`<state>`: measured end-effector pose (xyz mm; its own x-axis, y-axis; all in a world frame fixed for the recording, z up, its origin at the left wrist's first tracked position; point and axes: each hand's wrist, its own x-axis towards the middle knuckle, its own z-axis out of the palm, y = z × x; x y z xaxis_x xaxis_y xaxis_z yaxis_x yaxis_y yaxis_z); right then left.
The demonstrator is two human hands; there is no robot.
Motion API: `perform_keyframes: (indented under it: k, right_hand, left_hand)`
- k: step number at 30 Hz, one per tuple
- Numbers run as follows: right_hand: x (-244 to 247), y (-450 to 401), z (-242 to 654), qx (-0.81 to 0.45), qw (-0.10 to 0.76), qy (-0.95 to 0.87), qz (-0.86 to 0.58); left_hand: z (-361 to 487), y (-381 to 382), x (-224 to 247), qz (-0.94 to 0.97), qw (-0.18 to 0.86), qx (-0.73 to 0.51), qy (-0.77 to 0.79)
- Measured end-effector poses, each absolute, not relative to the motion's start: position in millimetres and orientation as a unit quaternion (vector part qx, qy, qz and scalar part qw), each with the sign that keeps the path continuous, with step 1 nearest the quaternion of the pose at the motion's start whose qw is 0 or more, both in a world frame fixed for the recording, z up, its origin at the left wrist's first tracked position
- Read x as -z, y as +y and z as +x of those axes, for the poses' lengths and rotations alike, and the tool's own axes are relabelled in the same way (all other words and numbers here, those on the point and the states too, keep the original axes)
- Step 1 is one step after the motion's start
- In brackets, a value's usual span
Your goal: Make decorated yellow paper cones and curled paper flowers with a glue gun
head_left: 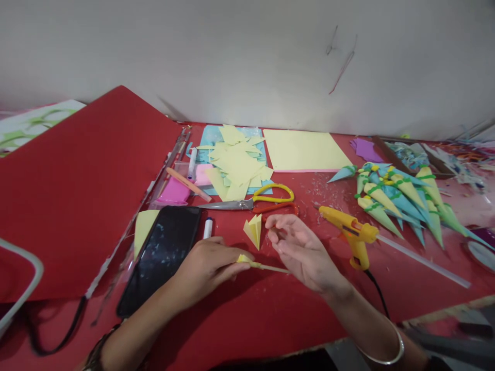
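Observation:
My left hand is closed, pinching a thin stick with a small piece of yellow paper at one end. My right hand hovers by the stick's other end, its fingers curved and apart, with nothing visible between them. Just beyond my hands, a folded yellow paper cone lies on the red table. A yellow hot glue gun with a clear glue stick in its back rests to the right of my right hand.
Scissors lie behind my hands. A black phone and a marker are at left, near a large red board. Yellow paper pieces and a yellow sheet sit by the wall. Several paper cones are piled at right.

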<state>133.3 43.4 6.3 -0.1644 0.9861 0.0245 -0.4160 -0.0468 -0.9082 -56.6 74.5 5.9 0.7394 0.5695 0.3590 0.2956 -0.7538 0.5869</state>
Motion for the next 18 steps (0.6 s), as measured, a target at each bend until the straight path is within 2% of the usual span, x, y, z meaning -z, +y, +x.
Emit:
perform_keyframes:
  k: [5,8,12,15,18]
  right_hand:
    - [-2.7,43.8,135.3,-0.624,0.542,-0.456,-0.328]
    - [-2.2,42.5,137.0,-0.552,0.499,-0.545,-0.387]
    - [-4.2,38.8,136.7,-0.363,0.405,-0.694,-0.471]
    - [-3.9,36.3,134.1,-0.302,0.306,-0.770,-0.471]
    - [-1.4,34.9,131.0,-0.216,0.246,-0.816,-0.477]
  left_hand:
    - [-56.2,75.7,-8.8,0.899,0.228,-0.279,0.249]
    - [-56.5,76.0,-9.0,0.894,0.218,-0.275,0.278]
    - [-57.0,76.6,-12.3,0.861,0.245,-0.270,0.355]
    - [-57.0,76.1,-15.1,0.833,0.292,-0.260,0.391]
    - [-54.1,73.4,-14.1,0.803,0.342,-0.249,0.420]
